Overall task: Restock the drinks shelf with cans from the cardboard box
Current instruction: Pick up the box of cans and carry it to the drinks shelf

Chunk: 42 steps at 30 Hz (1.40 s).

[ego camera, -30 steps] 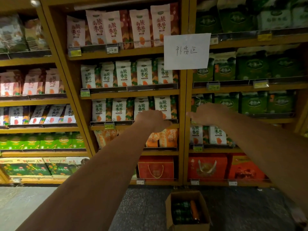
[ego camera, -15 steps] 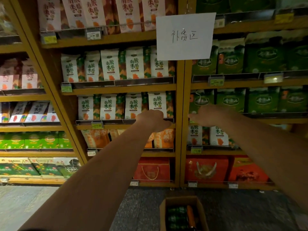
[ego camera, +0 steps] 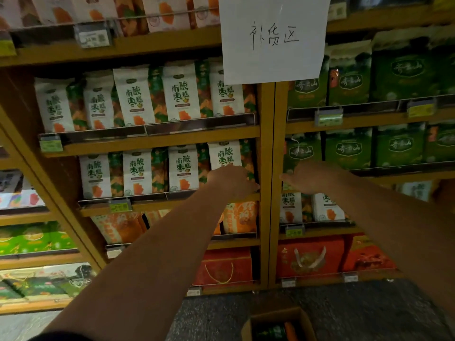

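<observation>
Head view: left grip (ego camera: pixel 232 180) curled at snack shelf (ego camera: pixel 147 206) edge, contents untellable; right grip (ego camera: pixel 311 178) released, empty. Cans (ego camera: pixel 270 332) in cardboard box (ego camera: pixel 278 315) on floor, straight below, between both grips.

Both arms were stretched forward and slightly up, forearms bare. The left arm (ego camera: pixel 147 262) rose from the lower left, a dark sleeve (ego camera: pixel 61 337) edge at its near end. The right arm (ego camera: pixel 398 217) came in from the right edge. The left hand (ego camera: pixel 230 180) showed its back to the camera, fingers (ego camera: pixel 248 188) curled under. Whether it gripped anything could not be told. The right hand (ego camera: pixel 306 178) was at the same height, near the left but apart from it, back up, its fingers fairly straight and pointing left.
</observation>
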### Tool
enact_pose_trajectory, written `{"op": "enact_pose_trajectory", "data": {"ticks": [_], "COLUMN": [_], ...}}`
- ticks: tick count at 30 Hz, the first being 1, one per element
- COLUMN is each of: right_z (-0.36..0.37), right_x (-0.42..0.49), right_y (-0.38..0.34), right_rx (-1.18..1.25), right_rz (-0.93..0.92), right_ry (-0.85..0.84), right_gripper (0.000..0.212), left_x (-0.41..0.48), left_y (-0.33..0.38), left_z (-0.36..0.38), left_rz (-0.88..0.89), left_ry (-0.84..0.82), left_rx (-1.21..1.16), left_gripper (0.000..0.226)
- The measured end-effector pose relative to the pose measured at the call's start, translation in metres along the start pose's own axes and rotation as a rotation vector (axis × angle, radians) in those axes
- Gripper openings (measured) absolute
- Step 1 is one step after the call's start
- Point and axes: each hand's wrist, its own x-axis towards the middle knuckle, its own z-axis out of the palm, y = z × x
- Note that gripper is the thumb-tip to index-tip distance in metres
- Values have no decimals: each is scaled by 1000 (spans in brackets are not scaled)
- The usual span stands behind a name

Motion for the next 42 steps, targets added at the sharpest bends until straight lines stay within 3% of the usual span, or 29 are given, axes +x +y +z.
{"op": "enact_pose_trajectory", "data": {"ticks": [11, 16, 27, 29, 31, 32, 36, 42], "right_z": [28, 39, 179, 207, 243, 257, 283, 321], "right_x": [45, 61, 86, 88, 93, 92, 86, 92], "right_y": [19, 31, 53, 57, 63, 66, 76, 78], "right_rx": [-29, 11, -10, 1, 2, 8, 40, 72], "right_rz": [-21, -61, -133, -129, -150, -129, -146, -161], "right_ry": [-96, -135, -371, -470, -541, -560, -616, -583], "right_gripper": [76, 64, 66, 82, 121, 121, 71, 57], "left_x": [52, 62, 74, 71, 68, 67, 69, 73], "left_y": [10, 21, 38, 44, 50, 52, 60, 58], "left_z": [35, 48, 176, 204, 229, 242, 290, 338], "left_rz": [23, -43, -119, -126, -107, -98, -149, -225], "left_ry": [-94, -130, -383, -435, -479, -500, -600, -567], "left_rx": [-9, -36, -125, -160, -164, -155, -129, -165], "left_gripper": [56, 58, 56, 55, 55, 55, 62, 61]}}
